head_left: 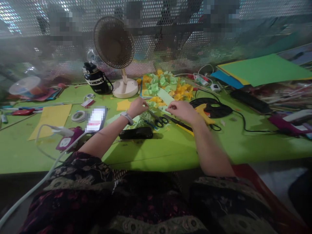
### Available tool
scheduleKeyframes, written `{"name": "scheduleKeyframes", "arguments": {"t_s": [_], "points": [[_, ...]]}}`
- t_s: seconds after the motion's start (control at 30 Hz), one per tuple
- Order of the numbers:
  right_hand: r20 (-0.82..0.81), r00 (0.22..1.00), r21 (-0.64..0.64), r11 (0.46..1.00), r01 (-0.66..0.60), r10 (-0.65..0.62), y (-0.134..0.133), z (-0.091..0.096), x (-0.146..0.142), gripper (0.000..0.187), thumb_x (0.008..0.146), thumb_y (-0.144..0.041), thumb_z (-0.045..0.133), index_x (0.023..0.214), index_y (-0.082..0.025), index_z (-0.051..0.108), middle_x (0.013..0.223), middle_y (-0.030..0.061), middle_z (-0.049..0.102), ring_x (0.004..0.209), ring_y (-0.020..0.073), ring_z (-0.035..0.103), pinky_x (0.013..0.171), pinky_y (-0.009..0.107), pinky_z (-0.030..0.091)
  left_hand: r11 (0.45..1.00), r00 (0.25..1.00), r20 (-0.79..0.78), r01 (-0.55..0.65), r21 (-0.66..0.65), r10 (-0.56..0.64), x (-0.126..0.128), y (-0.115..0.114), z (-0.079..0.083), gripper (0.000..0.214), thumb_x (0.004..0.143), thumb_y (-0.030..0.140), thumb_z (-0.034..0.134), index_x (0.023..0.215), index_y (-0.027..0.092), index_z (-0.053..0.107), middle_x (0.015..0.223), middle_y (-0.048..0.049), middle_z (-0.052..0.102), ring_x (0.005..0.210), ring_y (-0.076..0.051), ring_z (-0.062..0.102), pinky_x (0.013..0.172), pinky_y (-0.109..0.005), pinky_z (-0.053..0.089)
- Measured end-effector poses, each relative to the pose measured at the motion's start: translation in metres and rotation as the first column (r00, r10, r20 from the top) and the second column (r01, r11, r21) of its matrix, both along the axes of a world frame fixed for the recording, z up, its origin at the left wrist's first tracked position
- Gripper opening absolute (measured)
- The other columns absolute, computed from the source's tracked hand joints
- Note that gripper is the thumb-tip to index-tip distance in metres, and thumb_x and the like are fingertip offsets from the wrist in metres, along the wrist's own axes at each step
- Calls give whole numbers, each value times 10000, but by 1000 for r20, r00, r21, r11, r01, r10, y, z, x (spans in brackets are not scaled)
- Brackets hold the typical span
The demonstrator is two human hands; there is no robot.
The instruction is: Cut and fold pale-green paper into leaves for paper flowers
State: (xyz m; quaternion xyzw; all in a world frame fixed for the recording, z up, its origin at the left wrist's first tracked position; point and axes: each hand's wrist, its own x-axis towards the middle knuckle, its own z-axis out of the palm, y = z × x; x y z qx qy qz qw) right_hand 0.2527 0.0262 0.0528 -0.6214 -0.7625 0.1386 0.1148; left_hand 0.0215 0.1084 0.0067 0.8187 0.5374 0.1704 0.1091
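Your pale green paper strip (164, 96) looks matt and smooth, like the folded yellow and green paper flowers (161, 85) piled beyond it. The lime-green tabletop (151, 152) has a smooth, faintly glossy surface. You have scissors with black plastic handles (159, 121) near a yellow plastic glue gun (203, 113) with a smooth sheen. The black bottle (95, 78) looks glossy, the cream plastic fan base (125, 89) looks matt, the perforated metal sheet (73, 19) glints, and the dark patterned cloth (146, 198) on your lap looks soft.
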Motion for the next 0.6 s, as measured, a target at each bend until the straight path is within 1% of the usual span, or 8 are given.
{"name": "scheduleKeyframes", "arguments": {"t_s": [0.03,0.07,0.13,0.2,0.3,0.4,0.5,0.6], "points": [[35,998,-66,996,-56,58,0,-1,-1,187,856,-333,608,897,-186,717,894,60,727,781,184,624,642,268,379,1000,1000,11,18,13,-18,0,1,0,202,766,255,613,874,183,768,1025,-85,658,994,-250,592,906,-356,468],[62,987,-158,978,-136,148,0,-1,-1,162,829,-322,638,880,-193,720,883,50,727,778,183,625,638,265,382,999,999,16,37,27,-37,-1,2,0,197,763,248,612,866,180,766,1020,-89,657,1005,-254,588,918,-362,465],[63,945,-317,904,-287,322,-2,-1,-3,154,774,-309,691,881,-203,726,879,37,725,782,184,627,634,261,391,997,998,8,67,37,-67,-1,4,-3,184,757,237,617,851,175,762,1002,-96,654,1020,-268,583,935,-382,459],[55,913,-369,857,-358,405,-5,-1,-6,190,742,-299,714,907,-205,732,896,41,721,801,193,631,638,265,399,997,997,-7,77,17,-77,-1,4,-6,175,749,236,623,843,176,759,977,-95,649,1013,-277,582,940,-402,455],[81,898,-388,844,-371,432,-7,-1,-12,193,719,-256,717,903,-199,735,903,46,717,801,199,632,638,272,399,997,997,-5,78,-18,-78,-1,3,-11,174,747,256,635,851,182,754,942,-83,642,984,-269,584,928,-405,459],[90,894,-425,829,-365,439,-7,-4,-17,126,729,-217,690,847,-190,728,868,43,712,773,191,626,627,275,390,998,997,44,66,10,-66,-4,0,-9,198,747,290,661,888,179,744,973,-89,647,990,-263,585,921,-395,465],[61,900,-453,815,-361,432,-6,-6,-16,73,745,-211,666,797,-186,710,836,38,710,767,187,620,625,274,384,996,987,144,62,65,-71,-11,-11,3,168,756,290,672,875,187,730,1006,-83,659,991,-245,596,928,-387,465],[8,908,-426,823,-376,419,-5,-1,-8,69,757,-232,644,774,-178,684,827,44,704,758,183,606,629,272,383,988,952,284,77,134,-113,-17,-33,20,152,792,293,657,875,183,723,1009,-84,677,993,-226,610,933,-380,464]]}}
